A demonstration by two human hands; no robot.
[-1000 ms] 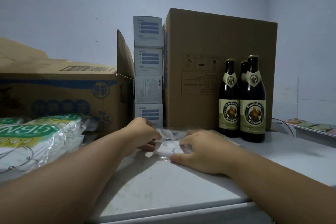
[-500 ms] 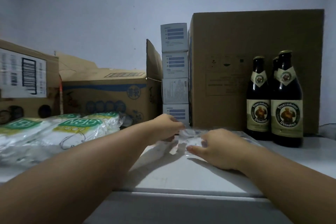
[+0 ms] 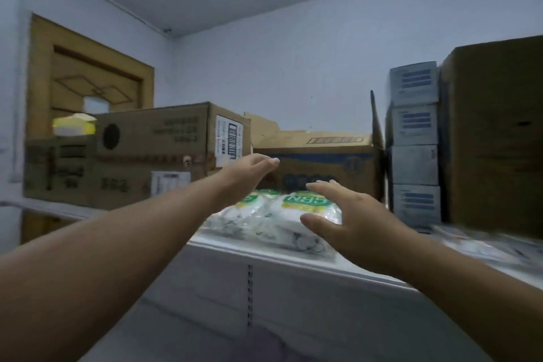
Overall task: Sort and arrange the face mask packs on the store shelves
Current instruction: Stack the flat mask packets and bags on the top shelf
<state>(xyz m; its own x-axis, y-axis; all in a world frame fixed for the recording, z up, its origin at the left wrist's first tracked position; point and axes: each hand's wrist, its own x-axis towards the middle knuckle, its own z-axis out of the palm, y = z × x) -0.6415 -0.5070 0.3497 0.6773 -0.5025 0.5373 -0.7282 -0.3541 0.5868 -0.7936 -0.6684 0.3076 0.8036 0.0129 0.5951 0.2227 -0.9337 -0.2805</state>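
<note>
Two clear plastic packs of white face masks with green labels lie side by side on the white shelf. My left hand hovers over their far left side, fingers spread, holding nothing. My right hand is at their right end, fingers apart, thumb close to the nearer pack; contact is unclear. A flat clear pack lies blurred on the shelf at the right.
Cardboard boxes and an open box stand behind the packs. A stack of small white-and-blue boxes and a tall brown carton stand at the right. A wooden door is at the far left.
Both hands let go of the flat clear pack and moved left to the green-labelled mask packs. The view swung left; the beer bottles are out of sight.
</note>
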